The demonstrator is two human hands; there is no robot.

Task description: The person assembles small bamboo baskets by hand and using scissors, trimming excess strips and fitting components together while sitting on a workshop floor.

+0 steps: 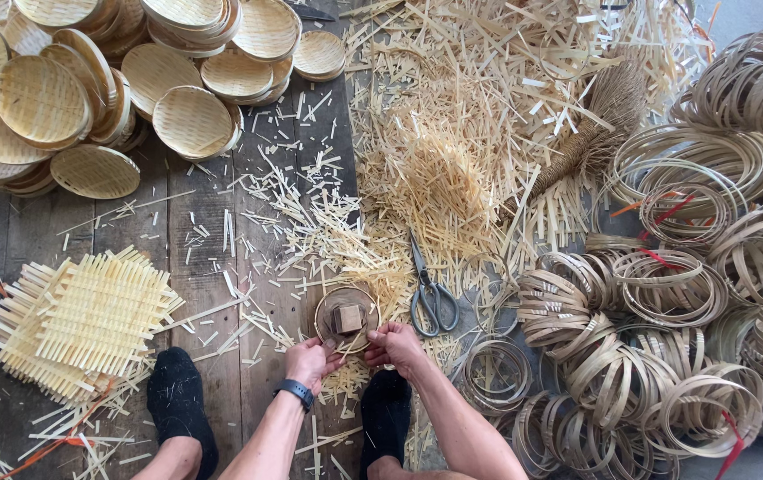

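My left hand (310, 360) and my right hand (395, 345) both grip the near rim of a small round bamboo piece (346, 317) on the wooden floor. A small wooden block sits in its middle. The left wrist wears a dark watch (295, 392). A pair of metal scissors (429, 291) lies just right of the round piece, blades pointing away from me. My feet in black socks (177, 400) rest on either side of my arms.
Stacks of finished woven bamboo lids (88, 89) fill the far left. A pile of square woven mats (79, 324) lies at the left. Many bamboo rings (666, 293) cover the right. Strip offcuts (435, 169) and a brush (595, 124) spread across the middle.
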